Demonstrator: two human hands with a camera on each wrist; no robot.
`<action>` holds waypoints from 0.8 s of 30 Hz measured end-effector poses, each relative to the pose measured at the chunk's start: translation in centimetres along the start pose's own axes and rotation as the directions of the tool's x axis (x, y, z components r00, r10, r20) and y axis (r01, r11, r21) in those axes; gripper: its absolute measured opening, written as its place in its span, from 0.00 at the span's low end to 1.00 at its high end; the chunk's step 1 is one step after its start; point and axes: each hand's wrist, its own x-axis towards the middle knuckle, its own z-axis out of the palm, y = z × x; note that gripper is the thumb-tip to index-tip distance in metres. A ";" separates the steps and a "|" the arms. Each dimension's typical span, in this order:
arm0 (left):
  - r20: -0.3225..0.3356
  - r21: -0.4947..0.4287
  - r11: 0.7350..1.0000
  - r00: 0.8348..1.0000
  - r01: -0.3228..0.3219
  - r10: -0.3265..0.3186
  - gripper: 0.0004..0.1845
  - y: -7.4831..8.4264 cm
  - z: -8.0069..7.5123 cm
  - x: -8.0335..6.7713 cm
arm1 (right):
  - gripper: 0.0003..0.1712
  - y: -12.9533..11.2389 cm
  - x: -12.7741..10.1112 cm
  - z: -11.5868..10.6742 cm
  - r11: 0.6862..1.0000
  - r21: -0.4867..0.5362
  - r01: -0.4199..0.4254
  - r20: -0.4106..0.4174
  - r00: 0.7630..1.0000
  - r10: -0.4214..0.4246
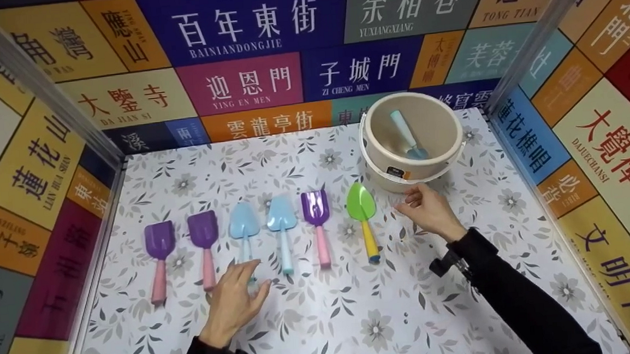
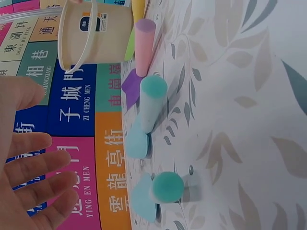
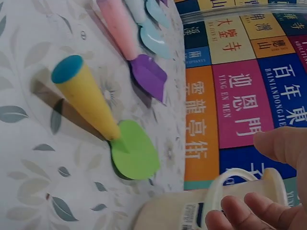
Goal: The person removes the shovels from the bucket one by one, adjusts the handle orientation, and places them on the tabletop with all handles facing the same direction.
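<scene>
My left hand [image 1: 232, 299] hovers with its fingers spread over the handle end of a light blue toy shovel [image 1: 243, 221]. The left wrist view shows that hand apart from the shovels, holding nothing. Beside that shovel lies a second light blue shovel [image 1: 281, 214]. My right hand [image 1: 430, 208] is at the front of a beige bucket [image 1: 438, 131], fingers loosely bent; whether it touches the bucket I cannot tell. Nearest to it lies a green shovel [image 1: 361, 204] with a yellow handle. A blue-green shovel [image 1: 404, 130] leans inside the bucket.
Two purple shovels [image 1: 159, 238] [image 1: 203, 230] with pink handles lie at the left of the row. Another purple shovel [image 1: 316, 207] lies beside the green one. Panels with Chinese lettering [image 1: 243, 83] wall in the flower-patterned tabletop [image 1: 329, 318] at the back and sides.
</scene>
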 end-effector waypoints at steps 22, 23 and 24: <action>0.021 -0.055 0.998 0.999 -0.024 0.025 0.24 1.7 1.1 0.5 | 0.39 -7.0 7.7 -8.7 0.983 0.153 -0.102 -0.113 0.986 0.120; 0.024 -0.055 0.998 0.999 -0.024 0.025 0.23 1.8 1.1 0.5 | 0.40 -7.2 8.3 -8.9 0.981 0.156 -0.118 -0.110 0.985 0.136; 0.028 -0.054 0.998 0.999 -0.024 0.025 0.23 1.8 1.1 0.4 | 0.40 -7.3 9.0 -9.0 0.979 0.156 -0.134 -0.105 0.983 0.151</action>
